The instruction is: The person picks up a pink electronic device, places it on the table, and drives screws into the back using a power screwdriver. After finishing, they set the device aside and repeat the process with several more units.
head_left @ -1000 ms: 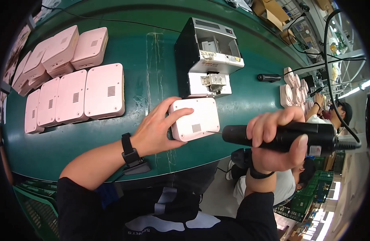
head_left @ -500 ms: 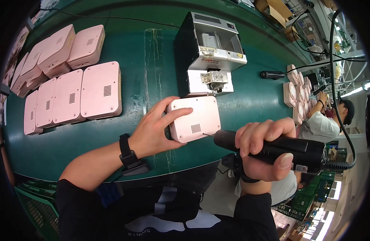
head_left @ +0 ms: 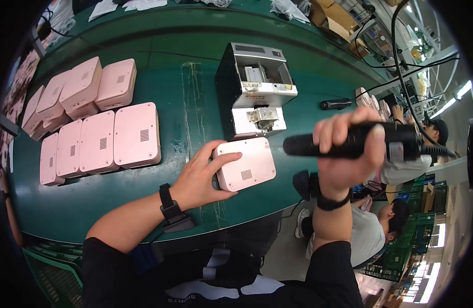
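A pale pink plastic box (head_left: 259, 159) with corner screw holes and a slotted vent lies on the green table in front of me. My left hand (head_left: 200, 172) grips its left side, with the index finger across the top and the thumb at the near edge. In my right hand (head_left: 344, 138) is a black corded electric screwdriver (head_left: 303, 147), raised to the right of the box and apart from it. Motion blurs the tool and hides its bit. Just beyond the box stands a black and silver screw feeder (head_left: 236, 110).
Several more pink boxes (head_left: 97, 138) sit at the left, some stacked. A second black screwdriver (head_left: 336, 104) lies right of the feeder, with round pink parts (head_left: 367, 98) beyond it. Co-workers (head_left: 370, 231) are at the right. Cables (head_left: 401, 72) hang above.
My right hand has lifted the screwdriver up and away from the box, off its vent area. My left hand keeps its grip. The whole view has shifted slightly.
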Available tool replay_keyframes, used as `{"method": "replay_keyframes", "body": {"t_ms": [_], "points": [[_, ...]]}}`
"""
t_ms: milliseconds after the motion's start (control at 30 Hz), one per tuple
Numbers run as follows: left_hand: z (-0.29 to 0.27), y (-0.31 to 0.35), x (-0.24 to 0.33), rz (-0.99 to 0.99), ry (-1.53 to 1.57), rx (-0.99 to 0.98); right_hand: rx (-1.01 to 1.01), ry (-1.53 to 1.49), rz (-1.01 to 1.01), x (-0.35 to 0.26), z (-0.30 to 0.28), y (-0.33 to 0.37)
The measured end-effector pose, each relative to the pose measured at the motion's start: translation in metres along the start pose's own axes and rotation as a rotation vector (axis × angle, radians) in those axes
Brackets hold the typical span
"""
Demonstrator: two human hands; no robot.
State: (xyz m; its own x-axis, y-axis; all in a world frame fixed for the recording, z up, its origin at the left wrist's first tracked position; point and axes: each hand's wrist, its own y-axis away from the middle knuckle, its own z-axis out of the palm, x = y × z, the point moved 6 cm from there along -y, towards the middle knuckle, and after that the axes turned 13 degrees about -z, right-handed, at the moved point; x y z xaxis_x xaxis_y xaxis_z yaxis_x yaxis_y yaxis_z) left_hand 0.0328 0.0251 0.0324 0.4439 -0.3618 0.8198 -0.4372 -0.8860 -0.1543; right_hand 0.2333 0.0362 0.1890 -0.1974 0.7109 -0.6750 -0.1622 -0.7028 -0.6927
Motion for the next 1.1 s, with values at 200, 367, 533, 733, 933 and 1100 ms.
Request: {"method": "replay_keyframes", "body": {"t_ms": [200,367,533,733,933,1100], "points": [[0.001,0.003,0.003,0.011,-0.003,-0.011,0.073,0.154,-0.084,0.025,-0.002,-0.027],[-0.001,0.005,-0.004,-0.008,0.015,-0.021,-0.017,0.113,0.032,0.030,0.007,-0.012],[0.000,0.001,-0.006,0.002,0.028,-0.024,-0.116,-0.091,0.073,-0.011,0.046,0.019],[0.002,0.001,-0.014,-0.019,0.022,-0.020,-0.191,-0.012,0.137,-0.024,0.071,0.043],[0.006,0.002,-0.010,0.029,0.052,0.025,-0.183,0.043,0.236,-0.018,0.077,0.052],[0.005,0.007,-0.016,-0.003,0.099,0.051,-0.272,-0.017,0.191,-0.001,0.082,0.061]]}}
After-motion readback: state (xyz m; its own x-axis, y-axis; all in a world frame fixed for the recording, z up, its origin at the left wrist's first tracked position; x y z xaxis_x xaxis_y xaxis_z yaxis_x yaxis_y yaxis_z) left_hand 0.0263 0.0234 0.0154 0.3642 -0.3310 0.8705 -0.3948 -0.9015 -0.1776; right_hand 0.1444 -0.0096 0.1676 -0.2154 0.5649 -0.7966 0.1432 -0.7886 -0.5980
